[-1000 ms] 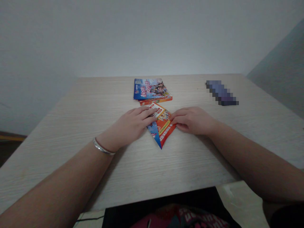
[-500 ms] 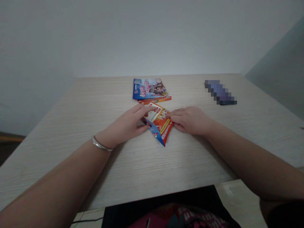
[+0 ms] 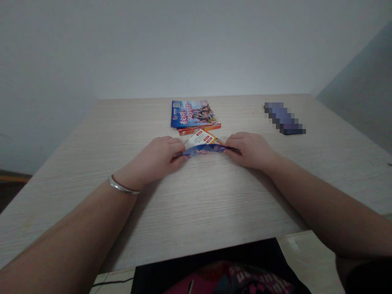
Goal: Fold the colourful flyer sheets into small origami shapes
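Fingers of the left hand (image 3: pixel 159 157) and right hand (image 3: pixel 249 149) pinch opposite ends of the folded leaflet (image 3: pixel 203 146), held between them just above the surface (image 3: pixel 196 196); uneven pulling could tear it or skew the crease, or bump the stack (image 3: pixel 194 116) just beyond

We see through 1 camera, worn on our head, looking forward and down over the counter (image 3: pixel 211 204) toward the far wall (image 3: pixel 196 49). It sits near: our left hand (image 3: pixel 156 157), right hand (image 3: pixel 251 150) and the leaflet (image 3: pixel 203 148) between them sit mid-frame.
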